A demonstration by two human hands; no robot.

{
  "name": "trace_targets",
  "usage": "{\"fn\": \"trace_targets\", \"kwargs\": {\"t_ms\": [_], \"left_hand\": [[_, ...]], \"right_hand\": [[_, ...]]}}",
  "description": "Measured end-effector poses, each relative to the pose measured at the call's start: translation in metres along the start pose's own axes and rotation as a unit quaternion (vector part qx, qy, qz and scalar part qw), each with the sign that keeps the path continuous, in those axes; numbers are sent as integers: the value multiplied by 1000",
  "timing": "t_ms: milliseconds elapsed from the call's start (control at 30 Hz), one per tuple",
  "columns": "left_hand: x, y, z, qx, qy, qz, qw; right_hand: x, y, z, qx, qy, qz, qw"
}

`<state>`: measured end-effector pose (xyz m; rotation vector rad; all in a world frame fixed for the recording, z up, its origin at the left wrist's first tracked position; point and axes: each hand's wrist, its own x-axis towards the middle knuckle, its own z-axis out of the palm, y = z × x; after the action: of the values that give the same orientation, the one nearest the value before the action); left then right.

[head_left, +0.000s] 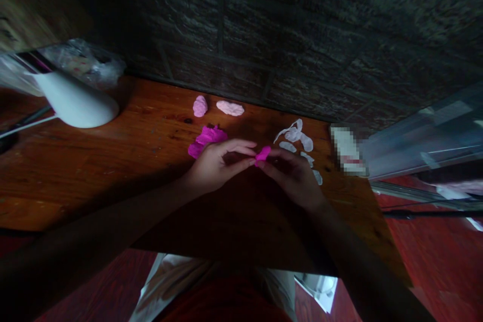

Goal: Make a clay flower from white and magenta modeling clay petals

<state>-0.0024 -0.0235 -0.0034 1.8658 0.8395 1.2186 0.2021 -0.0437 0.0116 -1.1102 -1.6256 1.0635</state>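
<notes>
Between the fingertips of both hands is a small piece of bright magenta modelling clay (263, 155). My left hand (221, 161) pinches its left side, and my right hand (294, 173) pinches its right side. Just behind my left hand lies a larger magenta clay lump (207, 140), partly covered by that hand. Farther back sit a pink clay lump (200, 106) and a paler pink, elongated lump (230, 107). Thin whitish flattened pieces (287, 147) are spread beyond my right hand, some of them partly hidden by it.
The wooden table (94, 171) backs onto a dark brick-patterned wall (245, 25). A white cone-shaped object (77, 100) and crumpled clear plastic (90, 63) stand at left. A blurred-out pale object (347, 151) lies near the right edge, beside a translucent panel (422, 131).
</notes>
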Motion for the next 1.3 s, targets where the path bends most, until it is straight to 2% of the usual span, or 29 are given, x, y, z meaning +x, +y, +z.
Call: {"fn": "trace_targets", "kwargs": {"t_ms": [33,133,200,467,733,1133,1233,1300], "left_hand": [[-1,0,0,5,0,0,1000],[-2,0,-1,12,4,-6,1000],[-3,-1,-2,23,10,-7,1000],[-4,1,-3,57,2,10,998],[-7,0,-4,72,5,3,997],[-2,4,-12,110,25,2,994],[2,8,-21,146,21,-1,989],[6,9,-33,212,15,-5,977]], "right_hand": [[1,1,-6,-27,12,-4,1000],[5,7,-25,-90,101,-12,991],[6,12,-35,-128,119,9,985],[10,20,-33,-275,91,16,957],[11,18,-35,-343,84,6,936],[9,19,-36,-303,82,24,949],[7,16,-40,-281,77,35,956],[4,12,-45,-270,89,41,958]]}}
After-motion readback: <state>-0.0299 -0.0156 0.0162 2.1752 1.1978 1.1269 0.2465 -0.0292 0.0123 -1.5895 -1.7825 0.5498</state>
